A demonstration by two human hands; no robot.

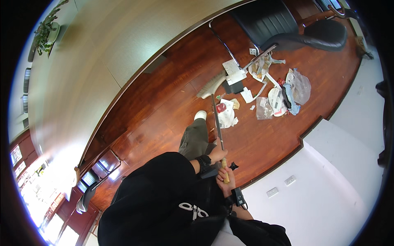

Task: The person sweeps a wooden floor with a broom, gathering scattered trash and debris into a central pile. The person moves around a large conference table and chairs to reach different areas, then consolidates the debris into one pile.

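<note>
A broom [218, 123] runs up from my hands to the wooden floor. Its wide head [212, 87] carries pale bristles and lies beside scattered litter. My left hand [218, 153], with a dark band at its wrist, is closed round the lower part of the shaft. Nearer to my body, my right hand [225, 177] grips the yellowish end of the handle; a black device is strapped to that wrist. Crumpled white paper with a red wrapper [221, 108] lies just right of the broom head. White cartons [234, 74] and a dark box [233, 87] lie beyond it.
A heap of plastic bags and wrappers [289, 94] spreads over the floor to the right. A black chair [266, 24] with metal legs stands behind the litter. A long curved table [111, 45] fills the left, and a white wall [328, 172] with sockets borders the right.
</note>
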